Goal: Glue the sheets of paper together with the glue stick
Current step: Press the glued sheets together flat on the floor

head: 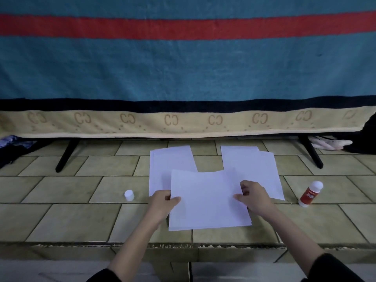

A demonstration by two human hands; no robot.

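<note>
A person's left hand (pixel 162 202) and right hand (pixel 254 197) pinch the side edges of the front sheet (pixel 207 200) near the tabletop's (pixel 61 220) front edge. The uncapped glue stick (pixel 310 193) stands just right of the right hand, tip leaning up and away; its cap (pixel 129 195) sits left.

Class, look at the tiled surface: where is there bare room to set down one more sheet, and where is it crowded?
Bare tiles lie left of the white cap, and between the glue stick and the surface's right edge. A narrow gap shows between the left pile and right pile. The centre is crowded: the left hand and right hand hold the front sheets.
</note>
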